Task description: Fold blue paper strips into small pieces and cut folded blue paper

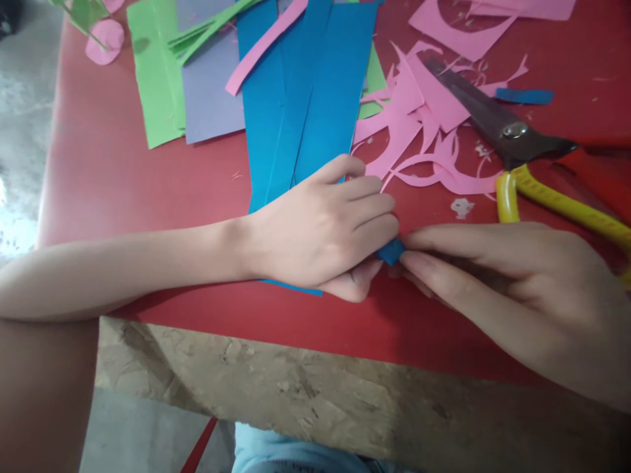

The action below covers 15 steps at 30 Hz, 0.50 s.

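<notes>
Between my two hands is a small folded piece of blue paper (392,251). My left hand (325,220) lies palm down with curled fingers, its thumb and forefinger closed on one end of the piece. The thumb and fingers of my right hand (497,276) pinch the other end. Much of the piece is hidden by the fingers. Under my left hand and wrist runs a large blue paper sheet (335,79) with long crease or cut lines. Its near edge shows below the wrist.
Scissors (515,135) with yellow and red handles lie at right among pink paper scraps (394,131). A blue strip (525,96) is beside them. Green sheets (155,85), a purple sheet (211,105) and a pink strip (266,46) lie at the back. The red tabletop (162,184) ends near me.
</notes>
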### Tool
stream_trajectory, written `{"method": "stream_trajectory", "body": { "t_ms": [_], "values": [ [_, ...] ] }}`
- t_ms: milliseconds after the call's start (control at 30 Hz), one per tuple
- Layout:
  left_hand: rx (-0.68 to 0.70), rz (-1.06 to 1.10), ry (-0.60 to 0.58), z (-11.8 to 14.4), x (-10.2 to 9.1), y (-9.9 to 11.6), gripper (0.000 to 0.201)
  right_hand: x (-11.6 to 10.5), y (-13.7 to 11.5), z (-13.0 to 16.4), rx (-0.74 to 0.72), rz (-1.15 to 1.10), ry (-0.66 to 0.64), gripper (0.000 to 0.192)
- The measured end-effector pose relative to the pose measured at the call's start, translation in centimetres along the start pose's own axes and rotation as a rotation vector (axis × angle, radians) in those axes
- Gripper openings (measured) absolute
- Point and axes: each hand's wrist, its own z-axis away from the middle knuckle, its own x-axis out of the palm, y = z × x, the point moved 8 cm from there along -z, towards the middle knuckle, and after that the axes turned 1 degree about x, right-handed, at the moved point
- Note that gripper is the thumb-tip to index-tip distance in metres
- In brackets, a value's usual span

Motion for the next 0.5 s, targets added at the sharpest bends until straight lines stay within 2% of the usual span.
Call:
{"method": "stream_trajectory", "body": {
  "t_ms": [67,233,300,500],
  "values": [
    [-0.002,0.009,-0.001,0.01,-0.01,-0.03,0.019,0.03,-0.56,0.24,-0.066,0.004,-0.008,0.026],
    [-0.009,0.044,0.024,0.01,-0.40,0.02,0.022,-0.14,-0.56,0.53,-0.073,0.028,0.014,0.025],
    [0.005,0.031,0.038,-0.02,-0.59,0.18,0.022,-0.15,-0.75,0.52,-0.116,0.019,0.017,0.025],
    [0.007,-0.004,-0.028,-0.23,-0.25,0.28,0.025,-0.17,-1.01,0.47,-0.159,0.086,0.049,0.018]
  ]
}}
